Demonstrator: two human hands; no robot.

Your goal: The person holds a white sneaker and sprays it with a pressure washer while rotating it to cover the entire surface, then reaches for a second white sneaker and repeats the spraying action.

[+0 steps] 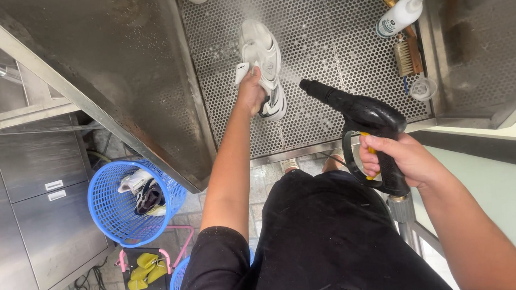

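Note:
My left hand [250, 90] grips a white sneaker [261, 52] with black trim, pressing it onto the perforated metal floor [335, 52] of a steel wash basin. My right hand [401, 156] is closed around the handle of a black spray gun [359, 115] with a yellow trigger. Its nozzle points toward the sneaker, and a fine mist hangs over the shoe. A metal hose fitting leaves the bottom of the gun's handle.
A white squeeze bottle [399, 16], a wooden brush [407, 55] and a small clear cup [423, 87] lie at the basin's right side. A blue basket [105, 209] holding shoes stands on the floor at left, above a pink rack [144, 268] with yellow items.

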